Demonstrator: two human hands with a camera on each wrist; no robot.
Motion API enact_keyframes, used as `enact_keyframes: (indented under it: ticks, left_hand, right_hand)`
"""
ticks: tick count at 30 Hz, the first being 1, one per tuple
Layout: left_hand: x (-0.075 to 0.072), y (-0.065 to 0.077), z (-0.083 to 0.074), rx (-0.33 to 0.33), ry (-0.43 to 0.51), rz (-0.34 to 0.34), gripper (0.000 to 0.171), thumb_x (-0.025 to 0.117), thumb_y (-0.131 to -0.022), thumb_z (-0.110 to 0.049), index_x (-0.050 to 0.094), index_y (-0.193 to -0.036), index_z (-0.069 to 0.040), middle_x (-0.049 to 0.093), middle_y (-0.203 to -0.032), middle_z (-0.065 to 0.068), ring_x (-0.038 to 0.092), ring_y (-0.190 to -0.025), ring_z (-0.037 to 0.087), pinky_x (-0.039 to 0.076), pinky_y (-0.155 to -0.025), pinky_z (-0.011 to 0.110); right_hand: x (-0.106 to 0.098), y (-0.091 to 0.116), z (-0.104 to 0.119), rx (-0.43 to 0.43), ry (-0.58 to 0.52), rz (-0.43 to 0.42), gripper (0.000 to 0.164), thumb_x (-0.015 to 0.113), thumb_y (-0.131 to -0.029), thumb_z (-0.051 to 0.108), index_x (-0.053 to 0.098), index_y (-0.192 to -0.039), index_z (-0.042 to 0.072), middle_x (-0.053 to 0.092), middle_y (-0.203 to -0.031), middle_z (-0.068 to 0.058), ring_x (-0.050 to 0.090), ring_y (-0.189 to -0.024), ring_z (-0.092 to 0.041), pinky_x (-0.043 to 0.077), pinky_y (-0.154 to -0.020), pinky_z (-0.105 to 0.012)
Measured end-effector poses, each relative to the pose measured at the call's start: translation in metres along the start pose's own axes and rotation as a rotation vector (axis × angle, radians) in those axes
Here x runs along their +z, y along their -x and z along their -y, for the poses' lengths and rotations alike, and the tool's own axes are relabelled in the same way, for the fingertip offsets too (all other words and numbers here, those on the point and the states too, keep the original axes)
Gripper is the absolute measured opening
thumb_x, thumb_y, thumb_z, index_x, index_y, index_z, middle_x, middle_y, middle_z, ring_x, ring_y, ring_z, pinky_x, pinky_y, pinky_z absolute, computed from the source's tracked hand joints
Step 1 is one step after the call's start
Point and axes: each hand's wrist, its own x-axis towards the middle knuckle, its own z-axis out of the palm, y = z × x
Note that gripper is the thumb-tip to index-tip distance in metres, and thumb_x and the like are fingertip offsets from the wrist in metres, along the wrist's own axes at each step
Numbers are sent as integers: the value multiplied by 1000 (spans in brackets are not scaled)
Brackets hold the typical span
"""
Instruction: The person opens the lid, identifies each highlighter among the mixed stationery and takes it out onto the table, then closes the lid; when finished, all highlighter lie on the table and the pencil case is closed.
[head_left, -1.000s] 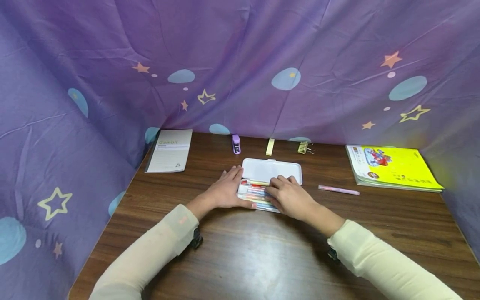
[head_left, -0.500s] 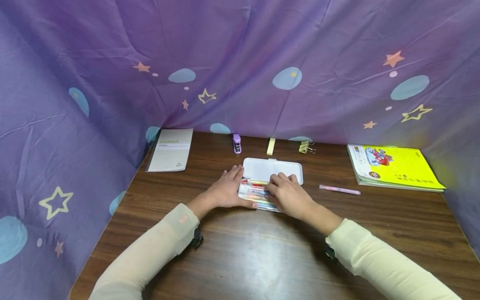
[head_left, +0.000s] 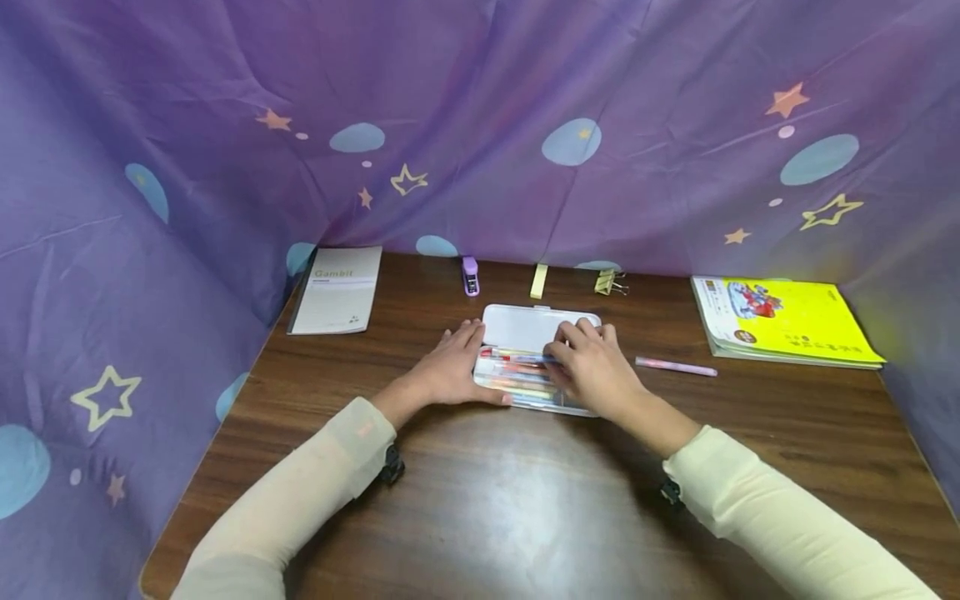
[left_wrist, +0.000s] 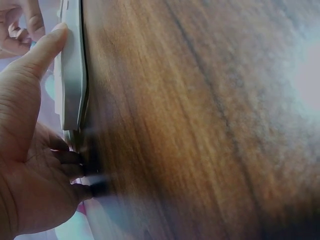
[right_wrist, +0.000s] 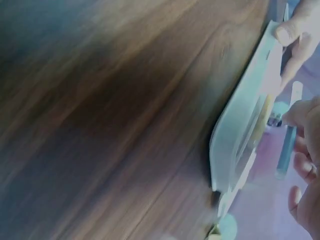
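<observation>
Rightward and slightly away go the fingers of the right hand (head_left: 596,372) since the earlier frame, and they pinch a slim pen (right_wrist: 287,150), its kind unclear in the blurred wrist view, over the open white case (head_left: 517,325). Thumb stretched apart from its fingers, the left hand (head_left: 450,371) touches the case's left end; farther out on the brown table (head_left: 450,517) lie a pinkish pen (head_left: 677,367) and yellow book (head_left: 813,325).
</observation>
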Motion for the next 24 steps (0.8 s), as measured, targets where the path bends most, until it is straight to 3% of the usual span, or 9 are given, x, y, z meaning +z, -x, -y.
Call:
enact_keyframes:
  ticks: [10, 17, 24]
  left_hand:
    - [-4, 4, -5, -3, 13, 8, 143, 77, -85, -82, 5, -177, -1, 4, -187, 20, 3, -175, 34, 7, -143, 49]
    - [-1, 2, -3, -1, -1, 2, 143, 76, -85, -83, 5, -177, -1, 5, -187, 20, 4, -175, 35, 8, -143, 49]
    - [-1, 2, -4, -14, 9, 6, 143, 76, -84, -84, 4, -177, -2, 3, -187, 19, 3, -175, 35, 8, -143, 49]
  right_hand:
    - [-13, 23, -29, 23, 2, -93, 23, 95, -86, 16, 81, -103, 10, 67, -103, -6, 59, -95, -32, 45, -77, -55]
    - [-26, 46, -55, 76, 34, -72, 27, 94, -83, 10, 82, -107, 8, 71, -105, -9, 61, -98, -35, 44, -79, -60]
    - [-39, 75, -80, 87, 80, -87, 28, 91, -83, 6, 81, -109, 6, 71, -100, -10, 59, -96, -37, 41, -72, -56]
